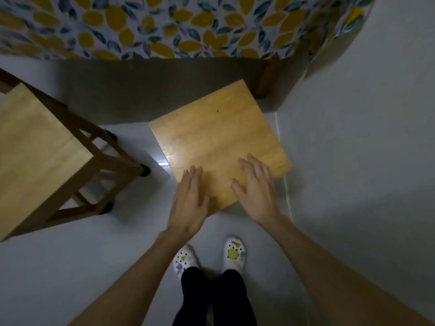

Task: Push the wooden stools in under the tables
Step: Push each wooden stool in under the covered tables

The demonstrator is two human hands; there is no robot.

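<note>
A wooden stool with a square light-brown seat (216, 140) stands on the floor just in front of the table, turned at an angle. Its far corner reaches the shadow under the table's edge. My left hand (190, 201) lies flat over the seat's near corner, fingers spread. My right hand (256, 189) rests flat on the near right part of the seat, fingers apart. Neither hand grips anything. The table (164, 27) carries a cloth with yellow and blue leaves across the top of the view. A second wooden stool (35, 149) stands at the left, legs visible.
A dark wooden table leg (264, 78) stands right behind the stool's far right corner. The floor (353, 161) is pale grey. My feet in white patterned clogs (233, 254) stand just behind the stool.
</note>
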